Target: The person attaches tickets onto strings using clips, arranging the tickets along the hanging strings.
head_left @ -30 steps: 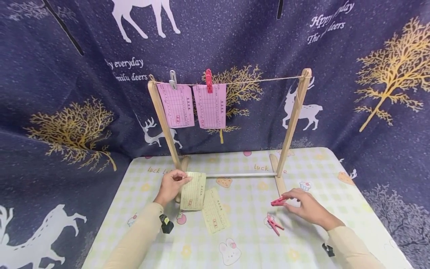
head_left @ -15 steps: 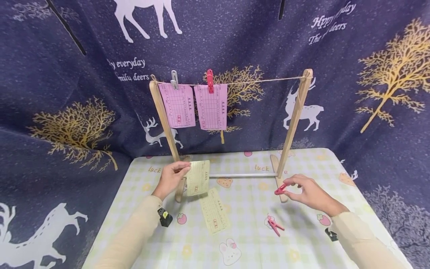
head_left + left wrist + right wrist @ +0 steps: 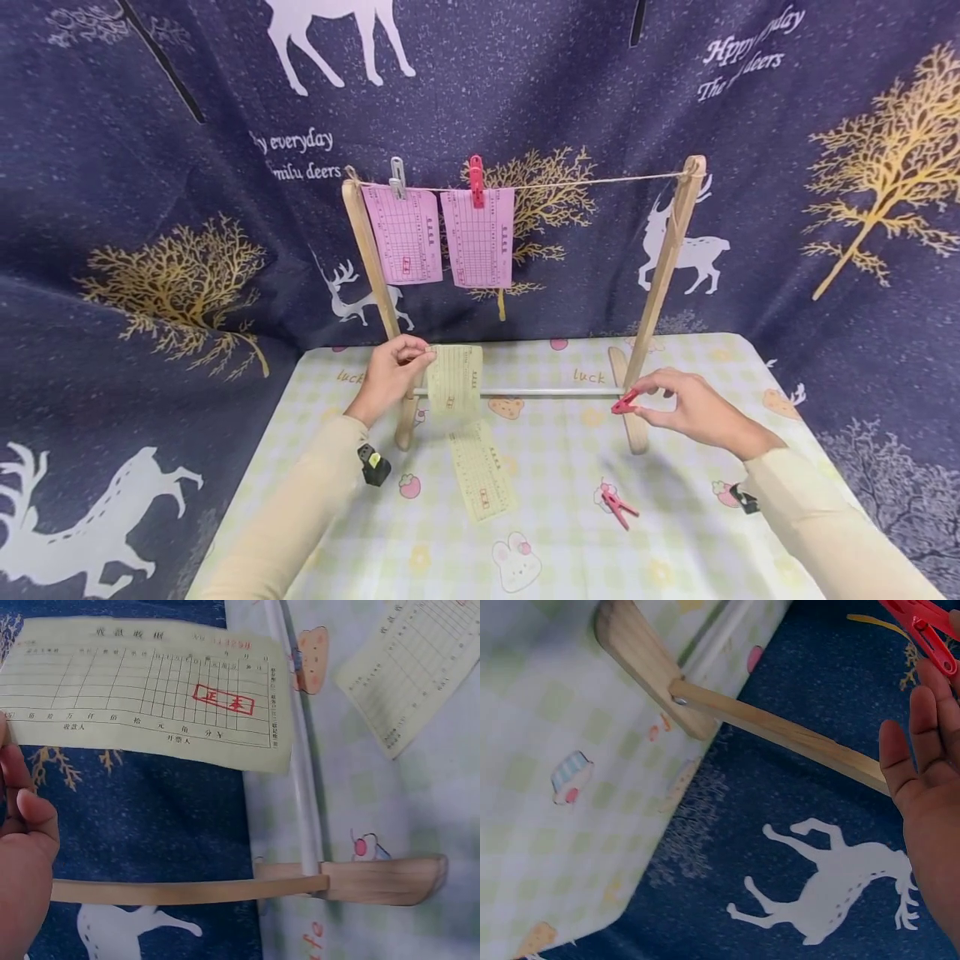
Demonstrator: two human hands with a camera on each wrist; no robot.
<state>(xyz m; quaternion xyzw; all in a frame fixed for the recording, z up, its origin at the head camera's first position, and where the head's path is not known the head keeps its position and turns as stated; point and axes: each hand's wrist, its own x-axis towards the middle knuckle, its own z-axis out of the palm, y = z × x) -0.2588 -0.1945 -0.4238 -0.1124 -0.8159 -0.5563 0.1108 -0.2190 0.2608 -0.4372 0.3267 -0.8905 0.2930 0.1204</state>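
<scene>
A yellow receipt slip (image 3: 454, 379) hangs from my left hand (image 3: 390, 375), pinched at its upper left corner between thumb and fingers, in front of the rack's left post. In the left wrist view the slip (image 3: 150, 690) shows a printed grid and a red stamp. My right hand (image 3: 690, 408) pinches a red clothespin (image 3: 625, 402) near the foot of the right post; the right wrist view shows the clothespin (image 3: 922, 630) at the fingertips. A second yellow slip (image 3: 482, 475) lies on the table. Another red clothespin (image 3: 618, 507) lies toward the front right.
A wooden rack with a left post (image 3: 371, 250) and right post (image 3: 667, 258) carries a string (image 3: 585, 181). Two pink slips hang there, the left under a grey clothespin (image 3: 397, 177), the right under a red clip (image 3: 476, 179). A white rod (image 3: 547, 392) joins the feet. Behind hangs a blue deer-print cloth.
My left hand has lifted the yellow slip up from above the table, slightly to the right. My right hand has risen with the red clothespin, which has tilted. The second slip stays put.
</scene>
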